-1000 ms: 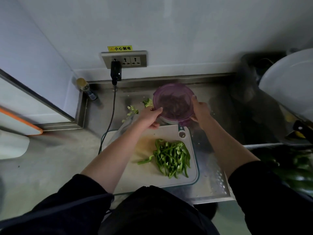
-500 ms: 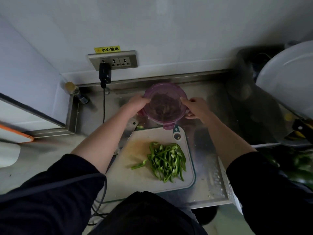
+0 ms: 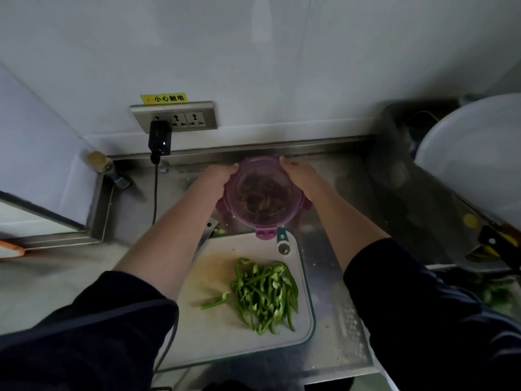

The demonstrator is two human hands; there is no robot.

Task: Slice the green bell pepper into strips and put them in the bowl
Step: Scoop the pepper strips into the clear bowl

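A small glass bottle with a tan cap (image 3: 99, 162) lies in the far left corner of the brushed stainless-steel tabletop (image 3: 338, 320). A black plug adapter (image 3: 159, 139) sits in the steel wall socket strip (image 3: 173, 117), its cord hanging down. The left hand (image 3: 218, 176) cups the left wall of the round translucent purple plastic bowl (image 3: 263, 196), fingers curled round its rim; the right hand (image 3: 298, 176) grips the opposite side likewise. Dark strips show dimly through the bowl. Just nearer the person, the bowl's clip tab overlaps the far edge of a pale rectangular plastic cutting board with a teal rim (image 3: 214, 328), where the glossy, curled green bell pepper strips (image 3: 263, 294) lie heaped. A large white rounded basin (image 3: 473, 153) stands far right.
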